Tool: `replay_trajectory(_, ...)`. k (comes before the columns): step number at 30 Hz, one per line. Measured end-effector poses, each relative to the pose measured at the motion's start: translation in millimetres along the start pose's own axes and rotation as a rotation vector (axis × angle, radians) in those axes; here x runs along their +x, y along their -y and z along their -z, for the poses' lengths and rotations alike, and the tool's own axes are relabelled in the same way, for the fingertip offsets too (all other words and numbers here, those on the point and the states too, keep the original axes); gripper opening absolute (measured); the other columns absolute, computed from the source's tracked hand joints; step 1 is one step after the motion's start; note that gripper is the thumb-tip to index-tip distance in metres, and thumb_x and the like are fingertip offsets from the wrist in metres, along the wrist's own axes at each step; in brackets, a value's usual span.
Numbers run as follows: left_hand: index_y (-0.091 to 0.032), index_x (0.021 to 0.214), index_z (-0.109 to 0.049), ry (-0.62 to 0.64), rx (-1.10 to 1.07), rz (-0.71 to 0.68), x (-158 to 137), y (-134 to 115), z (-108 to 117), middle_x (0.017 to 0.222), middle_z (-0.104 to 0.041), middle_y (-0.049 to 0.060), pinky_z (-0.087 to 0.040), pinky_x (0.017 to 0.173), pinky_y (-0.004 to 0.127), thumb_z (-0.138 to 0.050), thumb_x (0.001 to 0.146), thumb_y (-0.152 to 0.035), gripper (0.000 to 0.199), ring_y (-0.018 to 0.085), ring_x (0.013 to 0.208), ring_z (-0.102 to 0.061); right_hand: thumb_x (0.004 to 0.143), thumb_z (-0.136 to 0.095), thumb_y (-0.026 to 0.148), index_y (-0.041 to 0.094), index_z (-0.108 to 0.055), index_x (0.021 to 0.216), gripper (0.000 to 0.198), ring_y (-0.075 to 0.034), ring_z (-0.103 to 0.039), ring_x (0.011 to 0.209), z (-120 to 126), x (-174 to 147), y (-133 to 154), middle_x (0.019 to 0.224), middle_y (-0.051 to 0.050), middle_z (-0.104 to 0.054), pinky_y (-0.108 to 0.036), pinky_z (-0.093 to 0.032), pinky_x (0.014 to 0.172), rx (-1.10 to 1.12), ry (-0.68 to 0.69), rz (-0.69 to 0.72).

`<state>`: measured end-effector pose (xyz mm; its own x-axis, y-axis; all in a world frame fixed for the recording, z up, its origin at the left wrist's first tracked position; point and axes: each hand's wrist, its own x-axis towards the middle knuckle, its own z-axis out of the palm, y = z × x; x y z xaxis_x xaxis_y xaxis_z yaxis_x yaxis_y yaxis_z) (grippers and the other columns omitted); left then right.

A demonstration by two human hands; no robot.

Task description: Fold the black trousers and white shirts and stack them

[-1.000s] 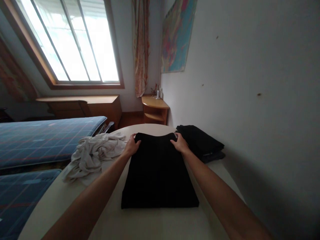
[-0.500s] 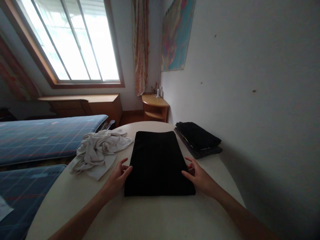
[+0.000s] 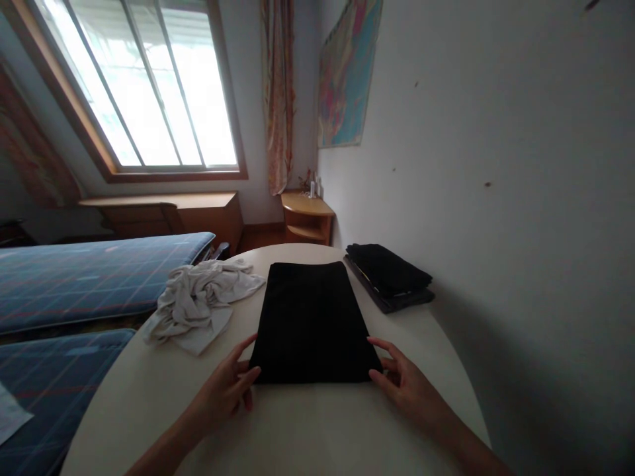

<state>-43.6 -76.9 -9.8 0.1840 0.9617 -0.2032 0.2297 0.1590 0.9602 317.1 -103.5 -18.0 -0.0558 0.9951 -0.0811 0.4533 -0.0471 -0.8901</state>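
A black folded garment [image 3: 312, 324] lies flat in a neat rectangle on the round pale table [image 3: 317, 430]. At its near left corner is my left hand [image 3: 225, 387], its fingers apart, with the thumb and index fingertips touching the edge. My right hand [image 3: 409, 383] mirrors it at the near right corner, thumb and index finger spread along the side. Some lower fingers of both hands are partly hidden. To the left is a crumpled light-grey cloth [image 3: 201, 301]. A stack of folded dark clothes [image 3: 389, 271] sits at the right, black on top and grey below.
Blue plaid mattresses [image 3: 99, 277] lie left of the table, with a white item [image 3: 12, 416] on the nearer one. A white wall [image 3: 496, 264] runs along the right. Beyond the table stand a small corner shelf [image 3: 307, 205] and a wooden desk [image 3: 203, 198] beneath the window.
Both hands have slid toward me along the garment's sides, from above its near corners down to them. The view has shifted slightly.
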Motion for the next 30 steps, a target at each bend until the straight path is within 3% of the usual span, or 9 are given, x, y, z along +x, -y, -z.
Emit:
replay_trajectory(4, -0.016, 0.142, -0.038, -0.103, 0.067, -0.002, 1.4, -1.2, -3.3, 0.051, -0.051, -0.01, -0.025, 0.035, 0.02, -0.06, 0.071, -0.074, 0.094, 0.011, 0.034, -0.045, 0.09, -0.049, 0.05, 0.022, -0.052, 0.132, 0.051, -0.016, -0.048, 0.058, -1.5, 5.0, -3.9, 0.064, 0.006, -0.046, -0.029, -0.038, 0.059, -0.11, -0.102, 0.007)
replay_trajectory(8, -0.019, 0.142, -0.037, -0.113, 0.2, 0.058, 2.3, 3.2, -5.9, 0.066, -0.066, -0.003, -0.028, 0.035, 0.022, -0.053, 0.072, -0.073, 0.09, 0.012, 0.034, -0.047, 0.09, -0.049, 0.051, 0.024, -0.045, 0.139, 0.057, -0.015, -0.05, 0.057, -1.2, 5.9, -3.2, 0.076, 0.003, -0.057, -0.029, -0.04, 0.058, -0.133, -0.079, -0.013)
replay_trajectory(11, -0.019, 0.145, -0.033, -0.12, 0.285, 0.046, 1.9, 5.9, -4.4, 0.078, -0.072, 0.001, -0.034, 0.04, 0.025, -0.047, 0.078, -0.067, 0.084, 0.014, 0.039, -0.052, 0.087, -0.052, 0.049, 0.024, -0.048, 0.137, 0.055, -0.016, -0.054, 0.061, 0.9, 4.4, -2.3, 0.081, 0.001, -0.06, -0.029, -0.043, 0.059, -0.138, -0.055, -0.014)
replay_trajectory(18, -0.021, 0.147, -0.035, -0.215, 0.605, -0.078, 1.3, 7.9, 1.5, 0.073, -0.073, -0.001, -0.041, 0.065, 0.029, -0.044, 0.091, -0.049, 0.062, 0.019, 0.056, -0.063, 0.091, -0.045, 0.047, 0.023, -0.051, 0.133, 0.049, -0.019, -0.056, 0.063, -1.6, 1.9, 2.8, 0.069, 0.003, -0.054, -0.031, -0.041, 0.062, -0.28, -0.066, 0.021)
replay_trajectory(22, -0.018, 0.15, -0.029, -0.248, 0.669, -0.064, 1.1, 6.3, -1.3, 0.073, -0.072, 0.0, -0.041, 0.066, 0.029, -0.043, 0.093, -0.046, 0.065, 0.021, 0.06, -0.065, 0.094, -0.038, 0.044, 0.024, -0.052, 0.134, 0.046, -0.021, -0.061, 0.066, -6.4, 3.3, 9.9, 0.073, 0.0, -0.06, -0.033, -0.042, 0.064, -0.426, -0.06, 0.007)
replay_trajectory(26, -0.021, 0.147, -0.037, -0.266, 0.836, -0.035, 0.4, 6.2, -3.4, 0.076, -0.071, 0.001, -0.04, 0.063, 0.028, -0.043, 0.093, -0.039, 0.058, 0.022, 0.068, -0.068, 0.092, -0.045, 0.036, 0.028, -0.058, 0.127, 0.039, -0.023, -0.066, 0.075, -4.1, 5.7, 12.0, 0.081, -0.003, -0.067, -0.035, -0.047, 0.069, -0.561, -0.043, 0.039)
replay_trajectory(28, -0.023, 0.141, -0.047, -0.306, 0.958, -0.088, 1.0, 6.2, -3.5, 0.086, -0.071, 0.004, -0.043, 0.063, 0.028, -0.046, 0.092, -0.038, 0.051, 0.022, 0.073, -0.069, 0.087, -0.052, 0.03, 0.028, -0.063, 0.118, 0.034, -0.025, -0.067, 0.084, -2.4, 7.2, 14.5, 0.092, -0.005, -0.069, -0.037, -0.05, 0.074, -0.634, -0.068, 0.099)
replay_trajectory(30, -0.022, 0.131, -0.057, -0.403, 1.042, -0.257, 2.7, 4.0, -4.8, 0.1, -0.07, 0.01, -0.049, 0.069, 0.031, -0.048, 0.091, -0.037, 0.043, 0.024, 0.083, -0.069, 0.081, -0.056, 0.024, 0.026, -0.067, 0.108, 0.028, -0.027, -0.066, 0.091, -4.7, 9.3, 21.5, 0.099, -0.007, -0.068, -0.04, -0.052, 0.078, -0.707, -0.126, 0.189)
